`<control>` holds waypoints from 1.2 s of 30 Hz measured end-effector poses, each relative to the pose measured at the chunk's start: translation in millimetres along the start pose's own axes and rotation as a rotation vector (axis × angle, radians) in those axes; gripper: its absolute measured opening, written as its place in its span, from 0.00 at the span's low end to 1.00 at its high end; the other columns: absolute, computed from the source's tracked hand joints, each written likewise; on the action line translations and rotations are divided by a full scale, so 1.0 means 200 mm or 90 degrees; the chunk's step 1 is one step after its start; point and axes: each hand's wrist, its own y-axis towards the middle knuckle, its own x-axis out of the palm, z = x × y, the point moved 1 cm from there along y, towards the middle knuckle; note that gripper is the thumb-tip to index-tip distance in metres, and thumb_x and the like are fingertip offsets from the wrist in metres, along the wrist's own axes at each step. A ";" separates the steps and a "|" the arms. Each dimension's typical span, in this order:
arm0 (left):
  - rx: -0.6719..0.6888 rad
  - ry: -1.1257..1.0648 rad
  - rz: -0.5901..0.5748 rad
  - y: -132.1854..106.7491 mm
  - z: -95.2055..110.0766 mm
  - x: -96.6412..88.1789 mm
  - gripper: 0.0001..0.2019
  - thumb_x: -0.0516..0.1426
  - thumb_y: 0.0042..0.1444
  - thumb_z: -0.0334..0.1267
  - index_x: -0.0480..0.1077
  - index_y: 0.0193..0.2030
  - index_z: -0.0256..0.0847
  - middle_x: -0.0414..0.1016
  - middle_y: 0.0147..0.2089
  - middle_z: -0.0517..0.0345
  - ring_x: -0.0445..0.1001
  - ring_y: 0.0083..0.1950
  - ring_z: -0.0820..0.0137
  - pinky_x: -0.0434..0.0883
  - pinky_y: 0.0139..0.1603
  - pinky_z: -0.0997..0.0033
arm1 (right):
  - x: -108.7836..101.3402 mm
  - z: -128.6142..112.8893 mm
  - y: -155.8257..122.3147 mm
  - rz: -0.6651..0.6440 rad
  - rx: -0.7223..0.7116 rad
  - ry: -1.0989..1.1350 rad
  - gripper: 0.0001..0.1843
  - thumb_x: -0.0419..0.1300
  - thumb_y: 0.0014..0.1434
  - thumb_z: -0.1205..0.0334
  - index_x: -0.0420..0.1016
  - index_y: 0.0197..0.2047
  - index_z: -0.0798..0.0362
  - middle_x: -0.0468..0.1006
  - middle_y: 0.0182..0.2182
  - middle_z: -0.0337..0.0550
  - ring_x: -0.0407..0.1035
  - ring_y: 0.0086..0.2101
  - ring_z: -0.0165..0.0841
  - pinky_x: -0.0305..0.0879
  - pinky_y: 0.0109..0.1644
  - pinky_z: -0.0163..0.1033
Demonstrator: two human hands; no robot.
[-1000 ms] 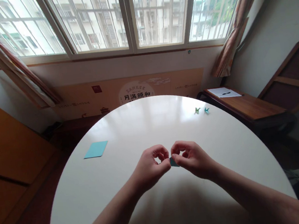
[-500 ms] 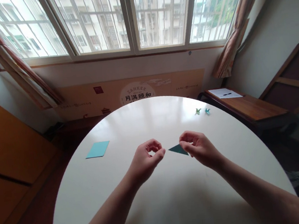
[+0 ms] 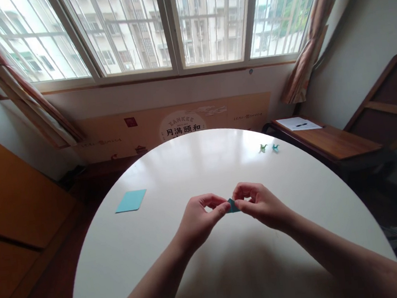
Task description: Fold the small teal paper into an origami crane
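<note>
Between my two hands is a small dark teal piece of folded paper (image 3: 233,206), its peak pointing up and its sides partly covered by fingers. My left hand (image 3: 206,216) pinches its left edge between thumb and fingers. On the other edge, my right hand (image 3: 258,205) grips it the same way. Both hands are over the white round table (image 3: 155,268), close together near its middle.
A light blue stack of square paper (image 3: 131,201) lies on the table's left. Toward the back right stand a green folded paper bird (image 3: 263,148) and a blue one (image 3: 275,148). Beyond the table, a wooden bench (image 3: 341,140) bears a white sheet (image 3: 298,124) and a pen.
My left hand has moved right and taken hold of the folded paper, which only my right hand held before. The paper has turned so its peak points up.
</note>
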 end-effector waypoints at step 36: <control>-0.171 -0.314 -0.100 -0.04 0.03 0.01 0.22 0.69 0.47 0.54 0.71 0.31 0.37 0.72 0.32 0.58 0.70 0.26 0.77 0.61 0.20 0.80 | 0.01 0.02 0.00 -0.054 0.060 0.271 0.14 0.71 0.56 0.51 0.80 0.36 0.55 0.74 0.26 0.40 0.67 0.26 0.29 0.62 0.21 0.29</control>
